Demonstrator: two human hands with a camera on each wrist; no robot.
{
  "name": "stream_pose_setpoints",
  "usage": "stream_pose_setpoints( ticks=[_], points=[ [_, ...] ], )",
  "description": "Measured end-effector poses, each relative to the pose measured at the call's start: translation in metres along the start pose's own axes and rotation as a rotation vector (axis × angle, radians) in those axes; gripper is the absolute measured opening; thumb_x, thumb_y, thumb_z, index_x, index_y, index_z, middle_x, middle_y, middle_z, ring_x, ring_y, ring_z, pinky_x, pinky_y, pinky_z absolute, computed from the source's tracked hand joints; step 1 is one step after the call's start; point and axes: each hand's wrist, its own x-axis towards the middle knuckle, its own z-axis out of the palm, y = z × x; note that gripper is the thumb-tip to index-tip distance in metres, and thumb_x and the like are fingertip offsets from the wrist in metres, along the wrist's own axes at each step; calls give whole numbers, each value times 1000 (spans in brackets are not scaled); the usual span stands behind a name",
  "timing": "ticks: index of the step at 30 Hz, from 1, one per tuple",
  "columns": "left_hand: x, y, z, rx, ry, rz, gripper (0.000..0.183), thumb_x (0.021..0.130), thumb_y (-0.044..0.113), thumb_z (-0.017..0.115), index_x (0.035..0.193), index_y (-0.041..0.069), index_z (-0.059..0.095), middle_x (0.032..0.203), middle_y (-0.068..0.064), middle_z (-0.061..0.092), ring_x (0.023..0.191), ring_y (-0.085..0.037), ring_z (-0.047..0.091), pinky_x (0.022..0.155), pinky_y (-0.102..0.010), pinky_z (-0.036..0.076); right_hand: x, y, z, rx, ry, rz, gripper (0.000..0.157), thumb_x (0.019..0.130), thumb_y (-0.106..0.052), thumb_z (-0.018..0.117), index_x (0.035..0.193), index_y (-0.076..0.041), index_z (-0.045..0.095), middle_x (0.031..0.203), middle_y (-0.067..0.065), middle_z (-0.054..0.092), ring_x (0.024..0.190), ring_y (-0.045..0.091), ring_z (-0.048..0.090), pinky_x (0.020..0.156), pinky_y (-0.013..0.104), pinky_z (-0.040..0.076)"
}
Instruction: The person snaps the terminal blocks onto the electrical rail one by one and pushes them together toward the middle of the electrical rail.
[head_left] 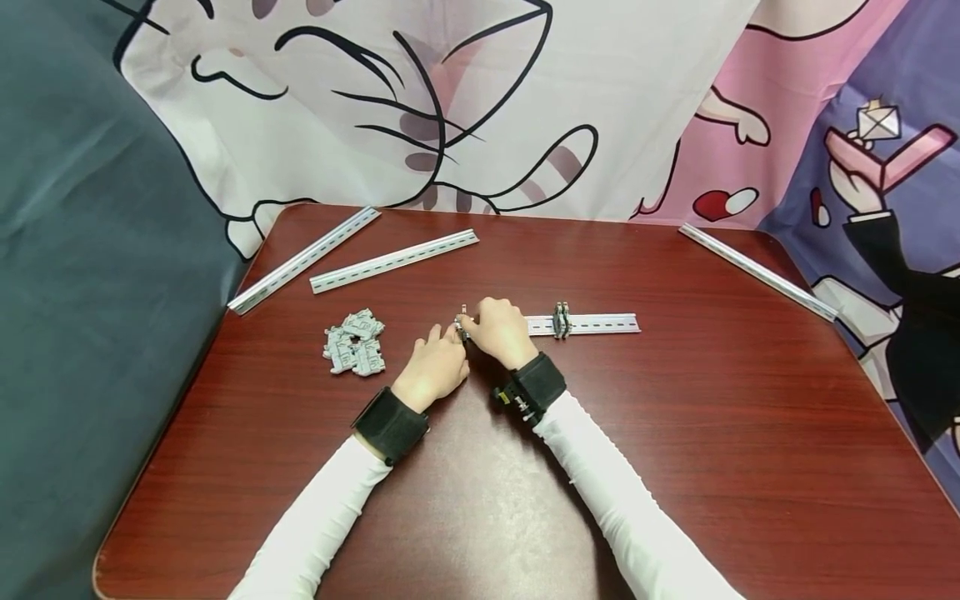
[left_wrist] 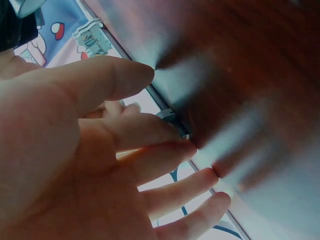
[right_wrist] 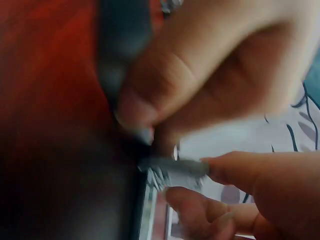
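A slotted metal DIN rail (head_left: 607, 323) lies crosswise at mid-table. A thin grey terminal block (right_wrist: 175, 167) stands near its left end, between the two hands. My left hand (head_left: 437, 364) has its fingers extended, and its fingertips touch this block; the thumb (left_wrist: 125, 77) stays apart from the fingers. With curled fingers, my right hand (head_left: 501, 333) covers the rail just right of the block, thumb and fingertip pinched at the rail's near edge; I cannot tell exactly what lies under that pinch. Further right, grey blocks (head_left: 562, 320) stand upright together on the rail.
Several loose grey terminal blocks (head_left: 356, 342) lie in a cluster left of the hands. Two more rails, one at the far left edge (head_left: 303, 260) and one beside it (head_left: 393, 261), lie at the back. Another rail (head_left: 757, 271) lies at the right edge. A printed curtain (head_left: 637, 100) hangs behind the table.
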Motion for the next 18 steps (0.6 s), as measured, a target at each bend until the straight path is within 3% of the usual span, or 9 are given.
stream_pose_setpoints(
  ticks=[6, 12, 18],
  points=[
    [-2, 1, -1, -19, 15, 12, 25, 96, 19, 56, 109, 3, 71, 150, -20, 40, 141, -43, 29, 105, -59, 35, -2, -8, 14, -44, 62, -4, 44, 88, -33, 66, 51, -16, 48, 60, 4, 59, 64, 28, 65, 49, 36, 44],
    [-3, 1, -1, -12, 35, 14, 24, 96, 20, 58, 107, 2, 71, 149, -17, 42, 141, -44, 30, 104, -60, 36, 1, -12, 21, -59, 96, 42, 33, 84, -32, 69, 57, -15, 58, 73, 9, 69, 73, 34, 69, 57, 45, 53],
    [-4, 1, -2, -21, 36, 12, 24, 96, 20, 57, 105, 3, 72, 149, -17, 42, 141, -44, 30, 104, -60, 35, 3, -14, 21, -52, 96, 53, 28, 82, -31, 71, 61, -14, 62, 74, 9, 69, 74, 35, 68, 57, 45, 52]
  ],
)
